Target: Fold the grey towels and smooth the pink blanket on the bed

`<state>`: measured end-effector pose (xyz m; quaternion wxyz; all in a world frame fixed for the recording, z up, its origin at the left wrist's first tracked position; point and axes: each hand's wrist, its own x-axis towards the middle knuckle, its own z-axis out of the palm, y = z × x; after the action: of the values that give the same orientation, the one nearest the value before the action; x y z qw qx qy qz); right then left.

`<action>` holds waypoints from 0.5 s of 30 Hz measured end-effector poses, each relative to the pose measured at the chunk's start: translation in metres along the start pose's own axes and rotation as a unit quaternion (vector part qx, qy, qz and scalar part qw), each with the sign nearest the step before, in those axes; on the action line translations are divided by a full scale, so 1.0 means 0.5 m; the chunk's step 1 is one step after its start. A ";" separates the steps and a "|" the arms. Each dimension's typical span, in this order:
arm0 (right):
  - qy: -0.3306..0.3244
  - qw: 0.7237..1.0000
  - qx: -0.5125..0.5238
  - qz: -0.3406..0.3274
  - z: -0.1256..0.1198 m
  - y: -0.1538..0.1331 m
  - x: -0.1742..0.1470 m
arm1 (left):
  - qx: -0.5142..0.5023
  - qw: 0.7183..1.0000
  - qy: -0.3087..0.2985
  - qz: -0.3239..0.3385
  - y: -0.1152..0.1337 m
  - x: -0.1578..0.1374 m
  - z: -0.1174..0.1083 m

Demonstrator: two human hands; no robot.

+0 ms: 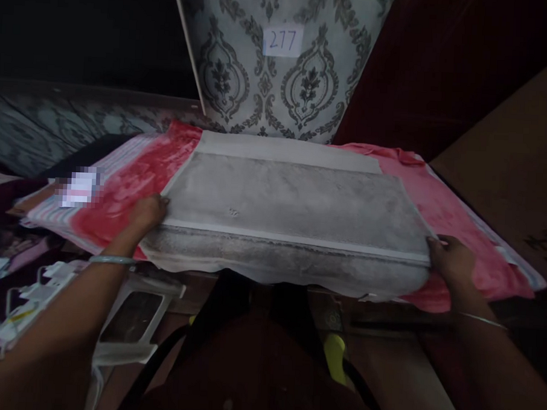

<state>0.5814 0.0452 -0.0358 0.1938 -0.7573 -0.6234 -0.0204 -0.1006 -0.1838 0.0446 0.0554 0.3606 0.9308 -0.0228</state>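
Hands sit at either end of a folded grey plush towel with pale bands (291, 212), which lies flat on a red fleecy cloth (129, 186) spread over the table in front of the person. Its long axis runs straight across, left to right, so each end lies directly under one hand and neither is nearer than the other. The left hand (148, 214) rests with fingers curled on the towel's near-left corner, touching its edge; whether it pinches the fabric I cannot tell. The right hand (450, 261) is closed around the near-right corner, fingers tucked under the fold, gripping the cloth. Behind the towel stands an upright panel of grey damask-patterned material (278, 90) with a white paper label (283, 41) marked 277. Below the left arm lies a white plastic frame (132, 320).
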 end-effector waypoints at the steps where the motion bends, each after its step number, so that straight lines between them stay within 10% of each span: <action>1: -0.010 1.000 0.013 0.021 -0.005 -0.008 -0.006 | 0.004 1.000 -0.003 -0.006 0.002 -0.008 0.000; 10: -0.085 0.995 -0.017 0.050 -0.073 -0.068 -0.050 | 0.033 0.999 0.001 -0.008 0.004 -0.031 -0.032; 15: -0.034 0.993 -0.034 -0.104 -0.086 -0.237 -0.076 | 0.039 0.979 0.135 0.151 0.146 -0.045 -0.035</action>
<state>0.4691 0.0135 0.0251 0.1432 -0.6950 -0.7037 -0.0359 -0.0366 -0.1433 0.0647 -0.0817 0.4984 0.8631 -0.0020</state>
